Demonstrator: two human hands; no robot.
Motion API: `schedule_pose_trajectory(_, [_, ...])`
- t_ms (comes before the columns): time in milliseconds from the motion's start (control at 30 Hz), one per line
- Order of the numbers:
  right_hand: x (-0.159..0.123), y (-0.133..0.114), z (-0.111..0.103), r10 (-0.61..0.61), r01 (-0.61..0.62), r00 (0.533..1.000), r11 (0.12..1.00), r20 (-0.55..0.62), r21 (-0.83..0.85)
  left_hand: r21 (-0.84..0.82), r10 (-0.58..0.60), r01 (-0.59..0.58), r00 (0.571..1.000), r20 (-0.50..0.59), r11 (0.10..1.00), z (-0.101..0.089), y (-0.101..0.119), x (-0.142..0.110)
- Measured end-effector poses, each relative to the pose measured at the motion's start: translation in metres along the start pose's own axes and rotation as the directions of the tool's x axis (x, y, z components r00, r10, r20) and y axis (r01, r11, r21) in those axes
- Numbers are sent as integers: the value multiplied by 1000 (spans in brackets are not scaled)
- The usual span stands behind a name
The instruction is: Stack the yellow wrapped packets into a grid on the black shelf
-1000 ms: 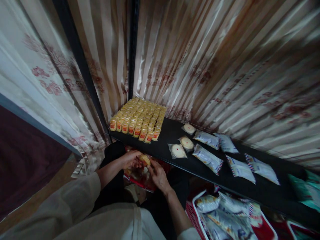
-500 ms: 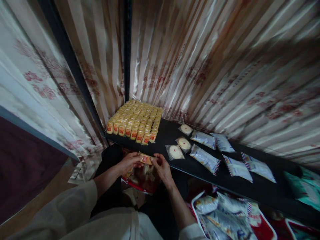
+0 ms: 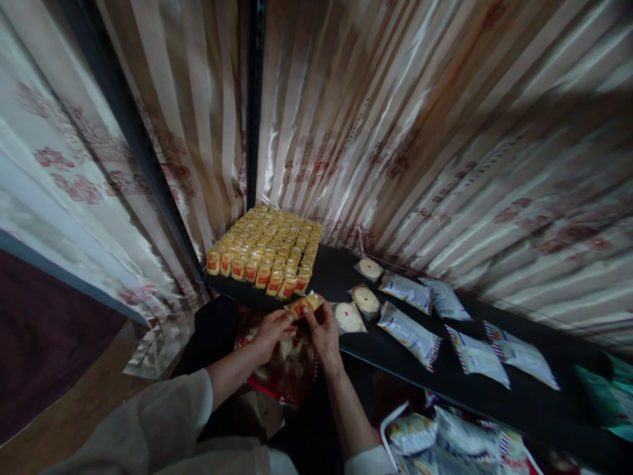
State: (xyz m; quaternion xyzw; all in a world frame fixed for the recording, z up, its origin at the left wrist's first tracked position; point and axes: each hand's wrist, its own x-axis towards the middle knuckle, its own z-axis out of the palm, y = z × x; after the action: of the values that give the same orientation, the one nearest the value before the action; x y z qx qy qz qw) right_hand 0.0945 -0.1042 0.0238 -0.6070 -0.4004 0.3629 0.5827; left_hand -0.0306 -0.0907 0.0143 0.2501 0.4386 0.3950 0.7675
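Observation:
A small wrapped snack cake (image 3: 303,305), yellow with a red and orange label, is held up over my lap. My right hand (image 3: 324,333) pinches its right part between thumb and fingers. At its left end are the curled fingers of my left hand (image 3: 271,332), which appear to grip the wrapper. Below both hands, a red and clear plastic bag (image 3: 284,376) rests on my lap with pieces inside that are hard to make out. Just beyond, a block of similar wrapped snack cakes (image 3: 267,247) stands in tight rows, labels facing me along the front.
On the black shelf (image 3: 331,270) lie several round wrapped cakes (image 3: 350,317) and white-blue packets (image 3: 409,335). Green packets (image 3: 606,396) are at the far right. A white-rimmed basket (image 3: 388,429) of packets stands below. Curtains (image 3: 395,132) and a dark post (image 3: 254,99) enclose the shelf.
The snack cake has moved slightly up and to the right and turned, its right end now higher. My left hand has shifted right along with it. The view has tilted a little.

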Motion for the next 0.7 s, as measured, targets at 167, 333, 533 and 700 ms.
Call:
schedule_pose_trajectory(167, [28, 1, -9, -188, 175, 982, 898, 6, -404, 289, 116, -81, 987, -108, 954, 1, -2, 13])
schedule_pose_trajectory(333, [39, 13, 0, -254, 240, 966, 827, 44, -508, 467, 218, -167, 974, -56, 868, -2, -2, 26])
schedule_pose_trajectory(533, [42, 22, 9, -226, 197, 974, 876, -14, -441, 567, 273, -219, 962, -10, 794, -4, -1, 34])
schedule_pose_trajectory(700, [41, 21, 12, -221, 189, 975, 892, -30, -410, 540, 337, -292, 941, 17, 789, -7, 0, 39])
